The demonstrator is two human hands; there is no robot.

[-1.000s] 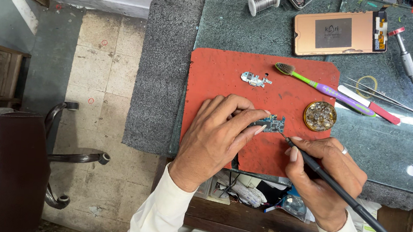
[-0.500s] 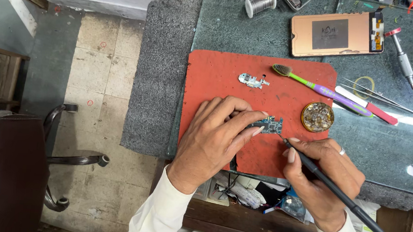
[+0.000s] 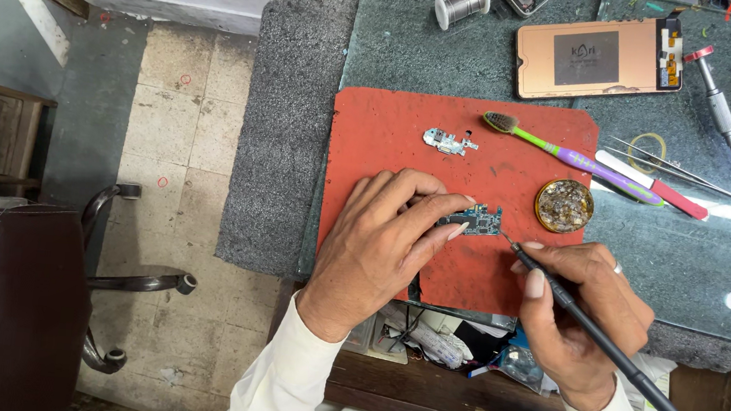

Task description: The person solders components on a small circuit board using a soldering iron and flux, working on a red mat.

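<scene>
Head view: left hand (image 3: 380, 242) grip pins circuit board (image 3: 473, 219); right hand (image 3: 581, 308) grip holds soldering iron (image 3: 601, 336) pen-style.

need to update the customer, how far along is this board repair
Done: the phone panel lies apart on the bench, and a small metal part lies loose on the red mat. In hand: the left hand pins the small circuit board while the right hand puts the soldering iron tip to its edge. Left: board and panel are not yet rejoined.

Tiled floor (image 3: 187, 128), dark chair (image 3: 14, 298), stone bench (image 3: 414, 51).
</scene>
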